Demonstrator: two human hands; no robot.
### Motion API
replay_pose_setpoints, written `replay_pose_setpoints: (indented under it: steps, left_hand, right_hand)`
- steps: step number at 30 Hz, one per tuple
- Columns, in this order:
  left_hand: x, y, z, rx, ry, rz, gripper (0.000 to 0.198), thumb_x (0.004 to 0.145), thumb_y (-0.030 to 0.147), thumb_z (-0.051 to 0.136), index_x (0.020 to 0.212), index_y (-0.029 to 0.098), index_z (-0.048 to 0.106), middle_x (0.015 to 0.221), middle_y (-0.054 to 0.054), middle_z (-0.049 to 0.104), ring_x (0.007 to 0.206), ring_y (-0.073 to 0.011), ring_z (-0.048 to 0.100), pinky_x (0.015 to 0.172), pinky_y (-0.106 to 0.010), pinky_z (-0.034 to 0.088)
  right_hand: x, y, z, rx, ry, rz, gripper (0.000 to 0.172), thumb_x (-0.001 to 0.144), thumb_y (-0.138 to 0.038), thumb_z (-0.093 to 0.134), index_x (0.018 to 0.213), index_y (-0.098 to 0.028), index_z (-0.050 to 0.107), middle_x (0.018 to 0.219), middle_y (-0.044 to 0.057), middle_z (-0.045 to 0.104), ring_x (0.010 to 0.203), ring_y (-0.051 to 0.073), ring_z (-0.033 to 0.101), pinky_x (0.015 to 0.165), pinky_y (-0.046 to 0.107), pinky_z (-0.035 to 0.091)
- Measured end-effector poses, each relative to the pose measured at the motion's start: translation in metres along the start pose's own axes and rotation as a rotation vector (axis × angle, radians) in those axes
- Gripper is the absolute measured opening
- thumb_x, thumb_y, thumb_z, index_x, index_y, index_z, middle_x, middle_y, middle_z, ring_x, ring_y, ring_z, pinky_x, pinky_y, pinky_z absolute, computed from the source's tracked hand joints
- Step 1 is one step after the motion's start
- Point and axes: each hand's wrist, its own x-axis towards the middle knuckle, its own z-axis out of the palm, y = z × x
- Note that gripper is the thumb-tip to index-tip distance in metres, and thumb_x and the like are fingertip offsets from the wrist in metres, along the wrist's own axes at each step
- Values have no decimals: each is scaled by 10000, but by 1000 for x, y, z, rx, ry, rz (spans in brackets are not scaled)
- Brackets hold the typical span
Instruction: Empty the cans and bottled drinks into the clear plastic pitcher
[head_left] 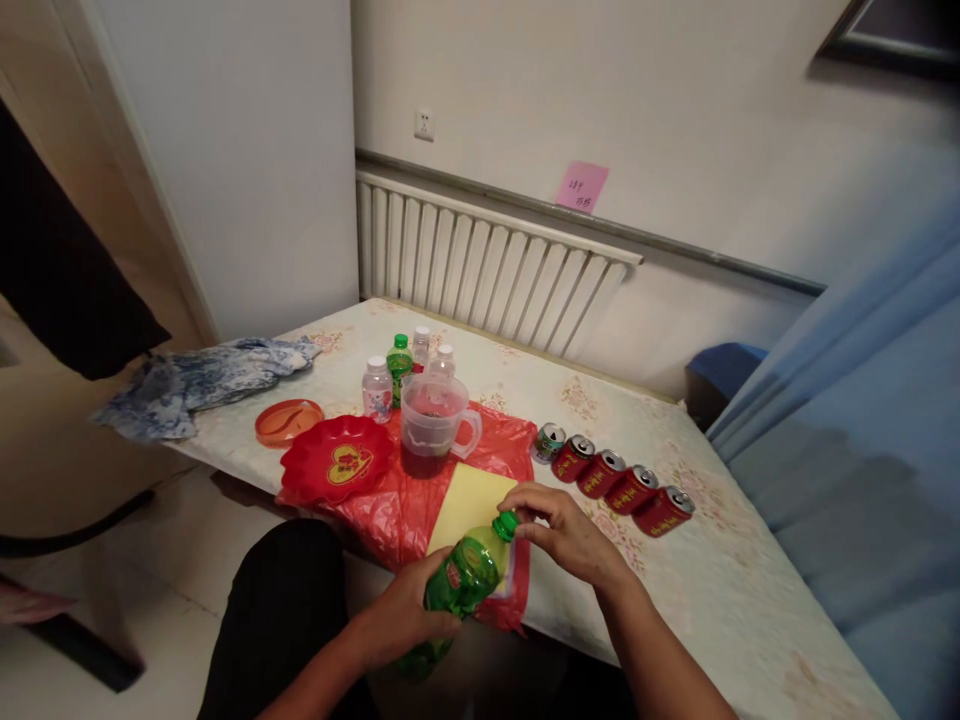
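Observation:
A green plastic drink bottle (466,572) is tilted over the table's front edge, its neck toward the upper right. My left hand (401,615) is wrapped round the body of the bottle. At the neck, my right hand (553,525) has its fingers closed on the green bottle cap (505,525), which sits at the bottle's mouth. Beneath and behind the bottle lies a yellow sheet (469,500) on a red plastic bag (397,520). A clear measuring jug (431,425) with dark liquid stands farther back on the bag.
Left of the jug are a red scalloped plate (311,465) and an orange lid (274,425). Behind stand clear white-capped bottles (377,390) and a smaller green bottle (400,368). Several drink cans (604,474) line up at right. Blue-white cloth (225,375) hangs over the left edge.

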Motion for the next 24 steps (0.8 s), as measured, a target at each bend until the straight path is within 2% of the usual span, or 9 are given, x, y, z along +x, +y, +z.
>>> replay_pose_setpoints:
  steps: [3, 6, 10, 14, 19, 24]
  left_hand:
    - [0, -1, 0, -27, -40, 54, 761, 668, 194, 690, 1395, 196, 469, 1126, -19, 671, 991, -247, 591, 854, -320, 459]
    - [-1, 0, -1, -60, -79, 100, 731, 723, 317, 721, 1400, 209, 469, 1245, -34, 638, 1131, -284, 559, 985, -362, 415]
    - [-1, 4, -2, -63, -111, 100, 727, 739, 389, 730, 1396, 206, 478, 1328, -44, 601, 1212, -305, 527, 1042, -381, 386]
    - [-1, 3, -1, -44, -97, 84, 722, 732, 390, 736, 1386, 208, 488, 1315, -38, 613, 1199, -304, 537, 1028, -377, 402]
    - [2, -2, 0, -30, -93, 129, 689, 743, 334, 713, 1378, 187, 488, 1259, -47, 639, 1123, -282, 574, 1001, -378, 425]
    - [3, -1, 1, 93, -38, 158, 672, 730, 290, 697, 1362, 190, 492, 1256, -49, 636, 1133, -280, 571, 1002, -373, 429]
  right_hand:
    - [-1, -2, -6, 18, -13, -9, 206, 890, -354, 626, 1002, -214, 729, 952, 47, 661, 815, 172, 566, 745, 279, 434]
    - [-1, -3, -11, 31, -18, -9, 185, 886, -333, 632, 995, -225, 736, 961, 43, 666, 829, 174, 574, 755, 281, 436]
    - [-1, -4, -15, 29, -42, 8, 178, 879, -320, 639, 992, -232, 744, 969, 42, 676, 835, 179, 587, 756, 285, 445]
    - [-1, -1, -15, 54, -46, 32, 183, 861, -334, 664, 986, -230, 749, 966, 39, 674, 825, 175, 586, 754, 280, 447]
    - [-1, 7, -12, 85, -40, 58, 227, 836, -388, 694, 976, -220, 754, 917, 35, 657, 783, 161, 566, 718, 266, 432]
    - [-3, 11, -10, 52, -15, 127, 237, 818, -387, 700, 965, -206, 741, 862, 26, 649, 741, 154, 560, 678, 256, 429]
